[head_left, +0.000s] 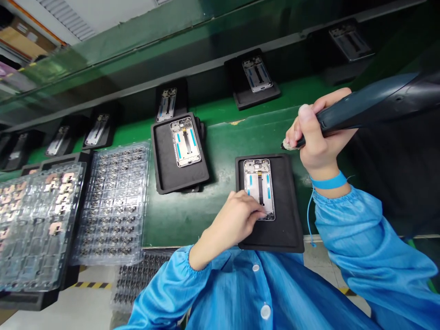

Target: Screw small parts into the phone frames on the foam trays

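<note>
An open phone housing point(254, 183) with blue strips and a dark ribbon cable lies on a black foam tray point(287, 206) in front of me. My left hand point(232, 217) rests over the tray's left side. Its thumb and fingertips are pressed together at the housing's lower end, and what they pinch, if anything, is too small to name. Raised to the right, my right hand point(318, 137) is closed around a dark electric screwdriver point(371, 103). The tool's tip points left, above the tray's upper right corner and apart from the housing.
Left of the work sits another black tray point(178, 178) with a phone housing point(185, 142). Clear plastic trays of small metal parts point(113, 206) and copper-coloured pieces point(41, 224) stand farther left. Along the back, several housings lie on black trays, one point(257, 73) behind a green ledge.
</note>
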Tool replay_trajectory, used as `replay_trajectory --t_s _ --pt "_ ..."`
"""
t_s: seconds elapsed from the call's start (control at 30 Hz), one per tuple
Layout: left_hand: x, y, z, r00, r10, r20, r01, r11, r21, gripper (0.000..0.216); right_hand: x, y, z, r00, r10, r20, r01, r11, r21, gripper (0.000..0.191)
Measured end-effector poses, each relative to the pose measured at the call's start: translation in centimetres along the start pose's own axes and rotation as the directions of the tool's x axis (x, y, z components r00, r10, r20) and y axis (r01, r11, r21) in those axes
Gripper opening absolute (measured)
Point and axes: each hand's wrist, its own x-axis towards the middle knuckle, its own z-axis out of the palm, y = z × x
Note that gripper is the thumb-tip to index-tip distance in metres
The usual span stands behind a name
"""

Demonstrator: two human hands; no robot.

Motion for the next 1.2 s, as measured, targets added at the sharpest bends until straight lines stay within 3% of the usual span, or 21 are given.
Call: replay_trajectory --t_s 0.1,0.43,0.57,0.67,0.73,0.87,1.07,1.2 --pt "0.2 0.9 0.2 0.997 -0.047 0.061 0.044 0.997 0.060 0.019 -0.1 -0.2 0.1 1.000 0.020 0.001 -0.020 1.000 -0.015 0.058" --pt "0.2 0.2 0.2 0.997 -0.053 0.052 0.052 0.998 0.027 0.016 -0.1 0.4 -0.3 0.999 0.023 -0.024 -0.025 0.998 -0.066 0.059" --pt "-0.3 -0.4 1.1 0.992 -0.094 -0.084 0.099 0.993 0.065 0.012 -0.3 0.8 -0.1 0.999 0.006 -0.041 -0.008 0.998 -0.060 0.055" --pt "-1.0 -1.3 2.2 0.966 -0.118 -0.231 0.141 0.986 0.089 0.043 -0.1 0.7 0.3 0.998 -0.044 -0.054 0.042 0.999 -0.031 0.056" --pt "-1.5 -2.2 3.0 0.958 -0.093 -0.271 0.120 0.989 0.084 0.055 0.4 0.2 0.1 0.993 -0.093 -0.071 0.093 0.996 -0.013 0.057" --pt "-1.6 -4.1 3.7 0.957 -0.004 -0.291 0.026 0.997 0.072 0.051 2.2 -1.5 -2.3 0.970 -0.206 -0.132 0.201 0.978 -0.051 0.053" --pt "2.7 -6.0 1.3 0.947 0.064 -0.316 -0.044 0.997 0.070 0.058 3.8 -1.2 -7.6 0.973 -0.142 -0.184 0.119 0.984 -0.129 0.050" --pt "6.3 -6.4 -0.7 0.942 0.045 -0.331 -0.021 0.997 0.075 0.065 3.7 0.6 -8.6 0.969 -0.132 -0.208 0.103 0.984 -0.143 0.058"
